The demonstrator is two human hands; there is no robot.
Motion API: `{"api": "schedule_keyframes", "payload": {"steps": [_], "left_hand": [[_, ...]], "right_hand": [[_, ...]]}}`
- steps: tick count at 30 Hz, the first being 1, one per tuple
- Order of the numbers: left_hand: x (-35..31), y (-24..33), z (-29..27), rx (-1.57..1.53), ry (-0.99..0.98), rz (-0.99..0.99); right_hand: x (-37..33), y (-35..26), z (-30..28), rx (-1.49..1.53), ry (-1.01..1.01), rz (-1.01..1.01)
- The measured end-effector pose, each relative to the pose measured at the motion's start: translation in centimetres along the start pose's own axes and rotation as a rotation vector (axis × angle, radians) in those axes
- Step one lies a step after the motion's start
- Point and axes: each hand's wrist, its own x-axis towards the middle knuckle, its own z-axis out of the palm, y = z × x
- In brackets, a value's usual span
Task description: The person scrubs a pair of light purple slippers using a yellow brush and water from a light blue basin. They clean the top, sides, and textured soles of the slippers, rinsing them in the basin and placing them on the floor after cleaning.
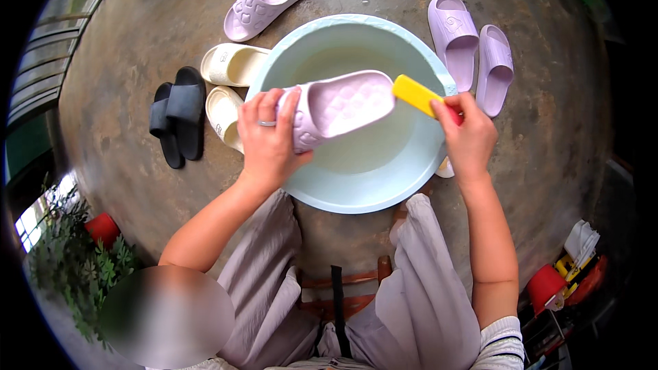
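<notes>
In my left hand [267, 138] is a lilac slipper [351, 104], gripped by its strap end and tilted so the quilted insole faces up. It hangs over a round pale blue basin [367, 199] with cloudy water inside. My right hand [471, 136] pinches a scrub brush [414, 95] with a yellow back and a red part. The brush tip is at the slipper's heel; whether they touch I cannot tell. Its bristles are hidden. Left of the basin lie two cream slippers [245, 67], one partly behind my left hand.
Another lilac slipper [272, 1] lies beyond the basin. A lilac pair [455, 40] sits to the right, a dark pair [185, 111] to the left. Leafy plants [86, 264] stand at lower left. A red container [546, 286] with tools is at lower right.
</notes>
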Motion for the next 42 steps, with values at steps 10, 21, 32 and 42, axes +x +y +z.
{"api": "schedule_keyframes", "payload": {"steps": [10, 21, 32, 42], "left_hand": [[-0.1, 0.1, 10.8, 0.232, -0.329, 0.018], [1.3, -0.3, 15.3, 0.474, -0.737, -0.048], [2.1, 0.8, 12.3, 0.147, -0.472, -0.168], [2.0, 0.6, 11.7, 0.219, -0.527, -0.177]], "right_hand": [[-2.8, 2.5, 10.6, -0.410, -0.315, -0.113], [-3.3, 3.2, 17.7, -0.658, -0.567, 0.068], [0.1, 3.0, 10.3, -0.303, -0.713, -0.080], [3.7, 0.6, 12.5, 0.114, -0.449, 0.106]]}}
